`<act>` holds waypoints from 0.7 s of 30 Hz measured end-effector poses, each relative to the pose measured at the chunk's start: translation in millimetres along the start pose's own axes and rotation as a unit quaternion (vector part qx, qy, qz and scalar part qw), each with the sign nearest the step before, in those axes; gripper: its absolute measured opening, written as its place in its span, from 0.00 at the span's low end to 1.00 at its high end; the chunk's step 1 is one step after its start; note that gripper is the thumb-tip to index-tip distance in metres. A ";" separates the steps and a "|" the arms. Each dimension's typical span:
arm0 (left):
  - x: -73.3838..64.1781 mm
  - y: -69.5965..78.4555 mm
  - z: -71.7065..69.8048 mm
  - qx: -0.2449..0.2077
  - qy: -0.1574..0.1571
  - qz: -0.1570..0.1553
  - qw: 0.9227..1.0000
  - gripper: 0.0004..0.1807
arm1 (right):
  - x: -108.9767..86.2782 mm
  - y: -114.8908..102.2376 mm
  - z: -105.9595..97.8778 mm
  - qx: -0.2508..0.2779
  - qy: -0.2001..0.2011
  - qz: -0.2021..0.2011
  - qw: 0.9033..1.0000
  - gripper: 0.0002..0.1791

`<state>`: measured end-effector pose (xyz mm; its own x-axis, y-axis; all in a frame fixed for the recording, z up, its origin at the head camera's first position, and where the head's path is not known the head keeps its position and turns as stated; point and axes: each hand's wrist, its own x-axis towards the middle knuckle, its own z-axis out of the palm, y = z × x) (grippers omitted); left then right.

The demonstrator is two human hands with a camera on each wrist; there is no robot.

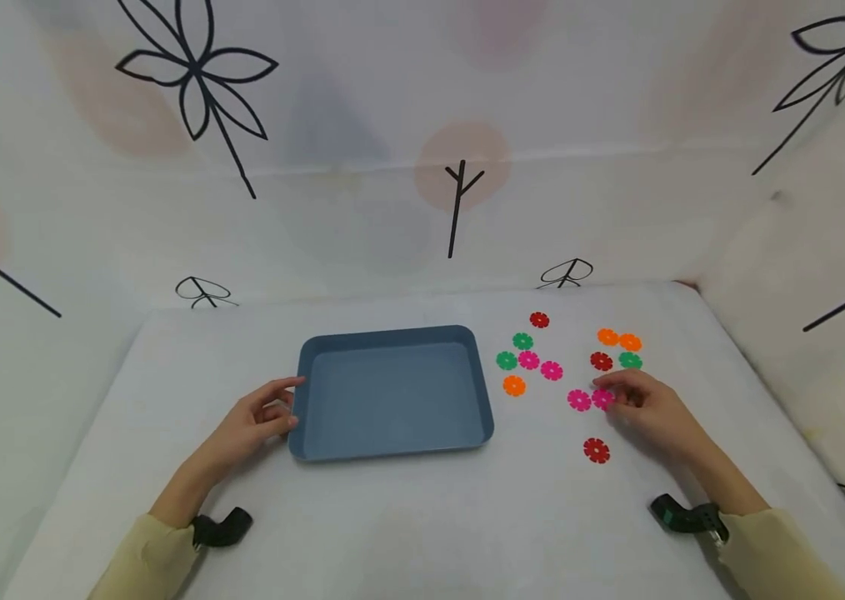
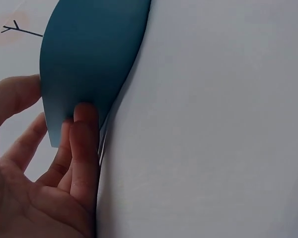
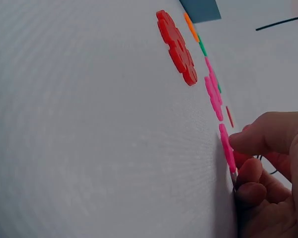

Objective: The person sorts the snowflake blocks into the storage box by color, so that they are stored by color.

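The blue-grey tray (image 1: 392, 456) lies on the white table, left of the scattered pieces. My left hand (image 1: 257, 421) is at its left side, index fingertip at the rim and thumb against the outer wall. In the left wrist view, the fingers (image 2: 84, 144) touch the tray's wall (image 2: 94, 44). My right hand (image 1: 651, 410) pinches a pink notched disc (image 1: 602, 399), thumb and fingertips at its edge. In the right wrist view, the thumb (image 3: 263, 134) overlaps this pink disc (image 3: 226, 148). Another pink disc (image 1: 579, 401) lies just left of it.
Several notched discs lie between tray and right hand, including an orange disc (image 1: 514, 386) and a green disc (image 1: 522, 341). Beyond the right hand are orange, green and red discs (image 1: 602, 361). A red disc (image 1: 597, 451) lies nearer. Patterned cloth (image 1: 362, 225) hangs behind the table.
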<state>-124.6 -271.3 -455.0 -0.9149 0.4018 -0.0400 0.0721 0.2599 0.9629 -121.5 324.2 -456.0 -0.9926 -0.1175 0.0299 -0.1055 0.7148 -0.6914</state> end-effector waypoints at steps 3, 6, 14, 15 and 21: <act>-1.3 0.3 -2.5 -0.004 -0.012 0.002 1.000 0.33 | -1.3 1.3 3.3 0.001 -0.002 -0.004 1.000 0.20; -1.3 0.4 -4.3 -0.011 -0.021 0.009 1.000 0.33 | -1.9 2.2 4.6 0.003 -0.001 -0.006 1.000 0.19; 2.5 -2.8 -5.5 -0.019 -0.034 0.008 0.999 0.34 | -1.4 6.0 1.4 0.025 -0.012 -0.030 0.999 0.18; 2.7 -3.0 -5.6 -0.020 -0.035 0.008 0.999 0.34 | -1.5 7.1 0.8 0.030 -0.015 -0.039 0.999 0.18; 3.8 -3.8 -6.4 -0.028 -0.037 0.012 0.999 0.34 | -7.4 11.0 -3.7 0.062 -0.063 -0.065 0.994 0.16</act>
<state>-130.8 -276.4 -457.1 -0.8813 0.4713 -0.0348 0.0690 0.2013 0.9771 -115.5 335.5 -461.2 -0.9546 -0.2952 0.0399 -0.2174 0.5988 -0.7708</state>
